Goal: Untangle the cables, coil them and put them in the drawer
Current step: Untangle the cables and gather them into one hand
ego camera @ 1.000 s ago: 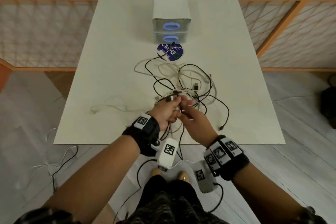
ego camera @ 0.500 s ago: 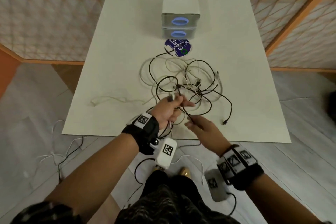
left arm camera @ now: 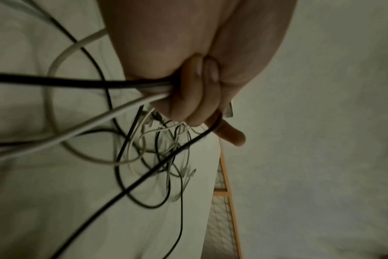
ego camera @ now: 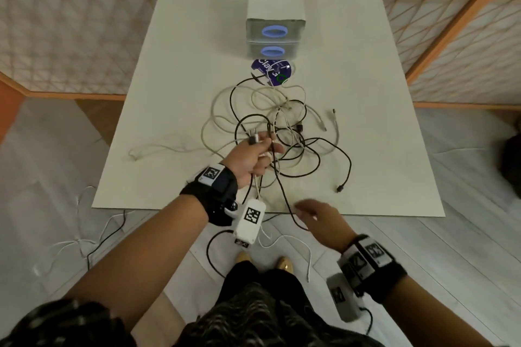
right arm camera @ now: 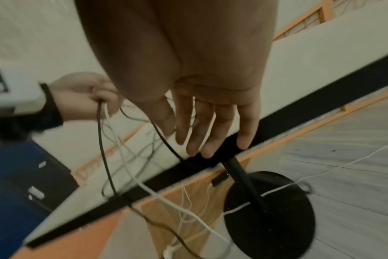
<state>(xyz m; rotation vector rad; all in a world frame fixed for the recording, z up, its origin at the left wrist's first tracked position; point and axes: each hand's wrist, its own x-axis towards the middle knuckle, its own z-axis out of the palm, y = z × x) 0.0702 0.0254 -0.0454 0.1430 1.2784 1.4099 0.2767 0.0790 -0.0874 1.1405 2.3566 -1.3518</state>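
Note:
A tangle of black and white cables [ego camera: 282,127] lies mid-table in front of a small grey drawer unit [ego camera: 275,34] with two blue-handled drawers, both closed. My left hand [ego camera: 259,152] is raised over the tangle and grips a bunch of black and white cable ends; the left wrist view shows its fingers [left arm camera: 199,91] curled tightly round them. My right hand [ego camera: 310,211] hovers at the table's front edge with fingers straight and spread [right arm camera: 199,136]. A black cable [right arm camera: 166,140] runs from the left hand down past its thumb, not pinched.
A round blue label [ego camera: 270,72] lies just before the drawer unit. The white table [ego camera: 169,65] has bare room left and right of the tangle. Some cables hang over the front edge to the floor [ego camera: 282,239]. An orange lattice railing [ego camera: 70,36] stands behind.
My right hand has let go of the bunch and drawn back toward the table's front edge, opening its fingers. My left hand keeps its grip on the cable ends.

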